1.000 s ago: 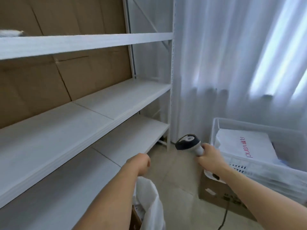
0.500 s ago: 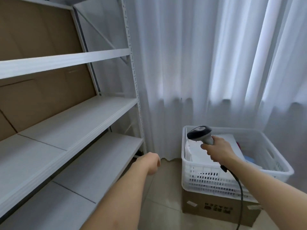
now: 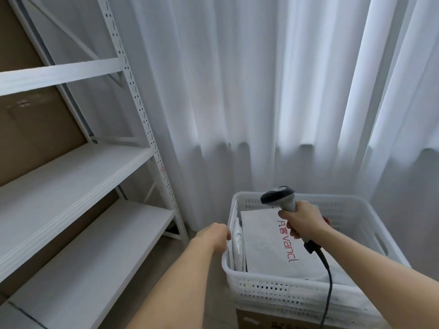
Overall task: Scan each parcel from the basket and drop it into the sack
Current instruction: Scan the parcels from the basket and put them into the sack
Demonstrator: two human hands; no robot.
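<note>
The right hand (image 3: 303, 219) grips a scanner (image 3: 281, 198) by its handle, fingers (image 3: 288, 230) curled round the grip, the dark head tipped to the left above the basket (image 3: 280, 288). A black cable (image 3: 326, 276) runs from the base of the handle down over the basket's front wall. The left hand (image 3: 212, 235) is at the basket's left rim, seen from the back; its fingers curl loosely, and whether they hold anything cannot be told. The white perforated basket sits on a cardboard box (image 3: 261, 320). Inside it lies a large white parcel (image 3: 268, 248) with red lettering, flat and facing up, directly under the scanner. Thinner white packets (image 3: 236, 243) stand on edge between the parcel and the basket's left wall. A small red thing shows just behind the right wrist, too hidden to identify. White shelves (image 3: 71, 176) backed with cardboard stand to the left. A white curtain (image 3: 261, 91) hangs behind the basket.
</note>
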